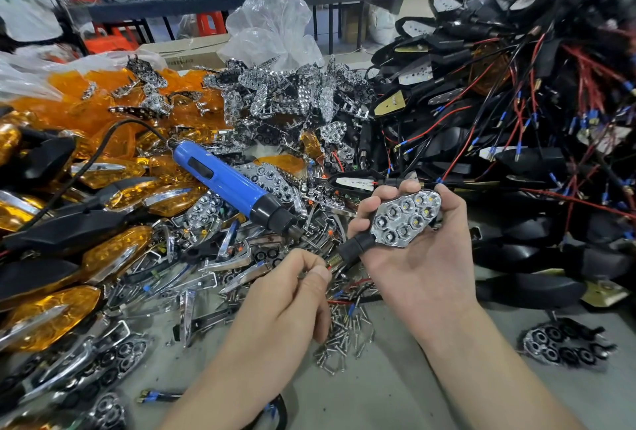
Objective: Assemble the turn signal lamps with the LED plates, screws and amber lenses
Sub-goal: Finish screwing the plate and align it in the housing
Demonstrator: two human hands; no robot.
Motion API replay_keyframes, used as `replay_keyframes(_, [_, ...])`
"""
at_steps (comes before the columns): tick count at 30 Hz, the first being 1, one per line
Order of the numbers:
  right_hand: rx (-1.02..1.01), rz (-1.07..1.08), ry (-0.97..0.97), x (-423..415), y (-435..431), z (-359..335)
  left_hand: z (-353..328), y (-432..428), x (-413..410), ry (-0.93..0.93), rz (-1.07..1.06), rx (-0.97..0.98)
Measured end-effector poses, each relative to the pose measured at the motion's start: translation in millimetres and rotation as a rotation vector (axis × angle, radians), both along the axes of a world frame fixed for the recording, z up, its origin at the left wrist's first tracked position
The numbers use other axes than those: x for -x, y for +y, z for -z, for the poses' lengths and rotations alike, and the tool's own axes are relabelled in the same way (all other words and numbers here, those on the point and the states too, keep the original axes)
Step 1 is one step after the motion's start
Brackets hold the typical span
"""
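Observation:
My right hand (421,257) holds a turn signal lamp (402,219) face up, fingers curled round its black body; a chrome LED plate with honeycomb cells sits in it. The lamp's black stem (354,248) points down-left toward my left hand (292,295), whose thumb and fingers pinch something small at the stem's threaded end; what it is I cannot tell. Loose screws (344,336) lie in a small heap below both hands. Amber lenses (113,109) are piled at the left. A blue electric screwdriver (230,185) lies on the parts, tip toward the hands.
Chrome LED plates (285,99) form a heap at centre back. Black lamp bodies with red and black wires (516,127) are stacked high on the right. Finished amber lamps (51,312) lie at the left. One loose plate (557,347) sits at the right front.

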State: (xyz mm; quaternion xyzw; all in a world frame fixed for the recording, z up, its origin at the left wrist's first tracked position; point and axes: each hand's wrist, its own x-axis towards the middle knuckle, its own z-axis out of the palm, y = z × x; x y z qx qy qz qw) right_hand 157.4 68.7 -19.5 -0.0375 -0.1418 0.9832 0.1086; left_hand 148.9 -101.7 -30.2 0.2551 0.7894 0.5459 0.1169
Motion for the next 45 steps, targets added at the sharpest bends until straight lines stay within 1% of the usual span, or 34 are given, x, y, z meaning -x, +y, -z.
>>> replay_keyframes(6, [-0.012, 0.001, -0.01, 0, 1, 0, -1, 2, -2, 0.021, -0.027, 0.001])
replay_keyframes(10, [-0.01, 0.002, -0.007, 3, 2, 1, 1, 2, -1, 0.111, -0.045, 0.024])
replay_keyframes(13, [0.013, 0.004, -0.011, 3, 2, 4, 2, 1, 1, 0.13, -0.063, 0.047])
replay_keyframes(24, [0.047, 0.017, 0.014, 5, 1, 10, 9, 3, 3, 0.119, -0.079, 0.036])
replay_keyframes(30, [0.041, 0.001, 0.013, 6, 3, 10, 5, 4, 4, 0.069, -0.073, -0.035])
replay_keyframes(38, [0.02, 0.006, -0.03, 4, 3, 9, 7, 3, 5, -0.003, -0.056, -0.065])
replay_keyframes(40, [0.011, 0.005, -0.039, 5, 4, 9, 6, 1, 6, 0.03, -0.031, -0.036])
replay_keyframes(42, [-0.002, 0.011, -0.036, 5, 5, 9, 5, -1, 7, 0.109, -0.012, 0.027])
replay_keyframes(45, [-0.065, 0.03, -0.036, 5, 6, 10, 3, -2, 9, 0.223, -0.074, 0.09])
